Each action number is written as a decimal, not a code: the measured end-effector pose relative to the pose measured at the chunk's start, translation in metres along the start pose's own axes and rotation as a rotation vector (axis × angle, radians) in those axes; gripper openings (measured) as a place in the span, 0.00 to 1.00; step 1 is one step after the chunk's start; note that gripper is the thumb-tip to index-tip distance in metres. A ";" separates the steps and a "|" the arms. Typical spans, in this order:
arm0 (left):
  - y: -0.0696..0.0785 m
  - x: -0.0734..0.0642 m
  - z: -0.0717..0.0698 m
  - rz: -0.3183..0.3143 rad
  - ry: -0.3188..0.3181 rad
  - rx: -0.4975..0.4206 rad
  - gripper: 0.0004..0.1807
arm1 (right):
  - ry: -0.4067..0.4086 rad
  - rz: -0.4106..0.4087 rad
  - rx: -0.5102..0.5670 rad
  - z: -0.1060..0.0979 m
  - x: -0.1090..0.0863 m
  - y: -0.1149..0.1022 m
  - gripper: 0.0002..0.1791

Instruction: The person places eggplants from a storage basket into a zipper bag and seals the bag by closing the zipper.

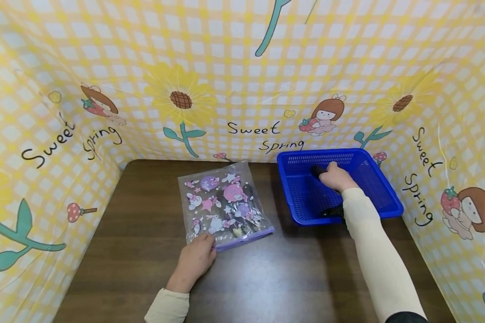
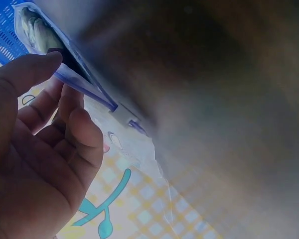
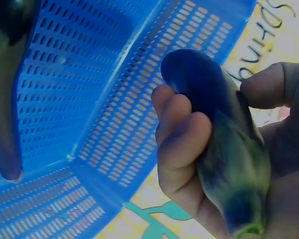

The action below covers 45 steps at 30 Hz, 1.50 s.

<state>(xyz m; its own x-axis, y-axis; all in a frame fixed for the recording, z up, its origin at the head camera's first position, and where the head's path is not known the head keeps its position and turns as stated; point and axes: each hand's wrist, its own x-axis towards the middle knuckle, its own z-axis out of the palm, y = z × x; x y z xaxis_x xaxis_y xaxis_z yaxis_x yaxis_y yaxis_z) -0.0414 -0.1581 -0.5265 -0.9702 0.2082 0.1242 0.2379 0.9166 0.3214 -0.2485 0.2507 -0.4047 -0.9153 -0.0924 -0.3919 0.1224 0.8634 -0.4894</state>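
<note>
My right hand (image 1: 338, 177) grips a dark purple eggplant (image 3: 234, 159) over the blue basket (image 1: 297, 190); its green stem end points back toward the wrist in the right wrist view. Another eggplant (image 3: 5, 99) lies in the basket, partly hidden by my forearm in the head view. With thumb and fingers, my left hand (image 1: 196, 259) pinches the purple zip edge of a clear printed bag (image 1: 206, 204) lying on the table. The bag's mouth gapes in the left wrist view, showing a pale green stem end (image 2: 37, 30) and something dark inside. A white slider (image 2: 122, 115) sits on the zip.
The brown wooden table (image 1: 145, 215) is enclosed by a yellow checked cloth (image 1: 234, 89) at the back and both sides. The basket stands at the right rear, close to the cloth, with the bag to its left.
</note>
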 end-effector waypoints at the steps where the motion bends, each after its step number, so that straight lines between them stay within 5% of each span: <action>1: 0.000 0.000 0.000 0.000 0.002 0.001 0.10 | 0.017 -0.007 -0.006 0.001 -0.003 -0.002 0.38; 7: 0.001 -0.001 -0.001 0.005 0.005 -0.002 0.09 | 0.117 -0.069 -0.043 0.008 -0.019 -0.008 0.24; 28: 0.001 -0.002 0.003 0.097 0.102 -0.010 0.09 | 0.240 -0.172 -0.016 0.043 -0.076 -0.019 0.31; 45: 0.006 0.004 -0.002 0.109 0.110 -0.005 0.09 | 0.325 -0.270 0.075 0.106 -0.109 -0.030 0.26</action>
<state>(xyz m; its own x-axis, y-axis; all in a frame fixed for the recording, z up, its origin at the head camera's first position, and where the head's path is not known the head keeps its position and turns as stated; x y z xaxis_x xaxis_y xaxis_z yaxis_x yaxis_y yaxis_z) -0.0434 -0.1527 -0.5223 -0.9275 0.2675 0.2610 0.3422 0.8886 0.3055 -0.1122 0.1822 -0.4300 -0.9901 -0.1391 0.0182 -0.1220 0.7900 -0.6008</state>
